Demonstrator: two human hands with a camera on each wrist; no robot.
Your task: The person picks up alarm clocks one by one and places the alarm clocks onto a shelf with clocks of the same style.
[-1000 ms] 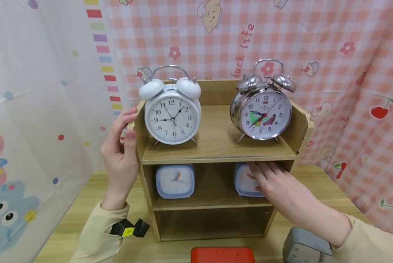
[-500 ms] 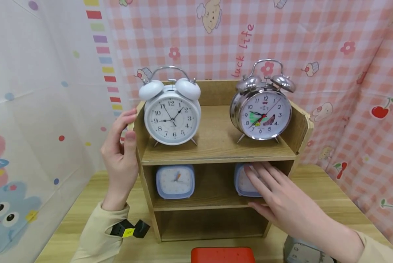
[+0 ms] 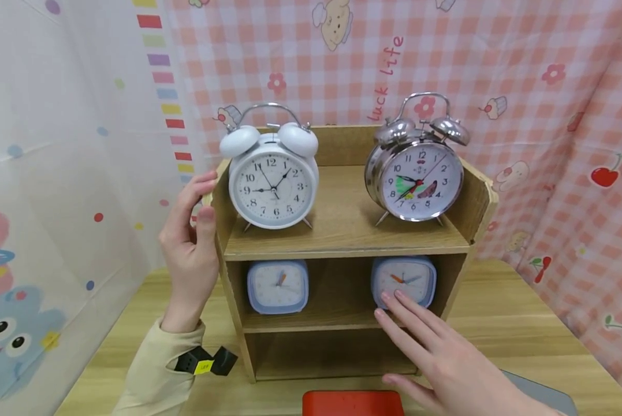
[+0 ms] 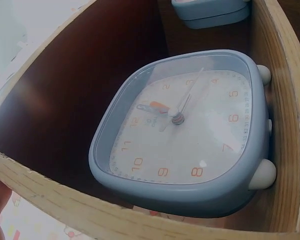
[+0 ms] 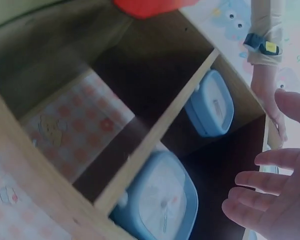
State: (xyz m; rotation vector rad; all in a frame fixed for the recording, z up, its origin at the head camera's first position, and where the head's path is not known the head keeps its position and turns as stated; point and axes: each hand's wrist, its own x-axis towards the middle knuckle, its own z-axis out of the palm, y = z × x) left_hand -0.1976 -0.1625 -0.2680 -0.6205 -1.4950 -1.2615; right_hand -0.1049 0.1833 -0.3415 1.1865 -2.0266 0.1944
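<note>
Wooden shelf [image 3: 342,238]: rigid, three tiers. Left hand [image 3: 193,242]: relaxed, fingertips against its upper left edge. Right hand [image 3: 440,364]: holding nothing, fingers extended. Blue clock [image 3: 406,271]: upright near the middle tier's right edge; probably light, hard-shelled, slightly slippery, front breakable; best held by its side rims

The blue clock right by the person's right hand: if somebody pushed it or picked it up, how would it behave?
The blue clock would probably slide or tip rather than roll, since its outline is squarish. It should feel stiff, as the case looks like molded plastic. It may be slightly slippery too, given its smooth, rounded edges.
</note>
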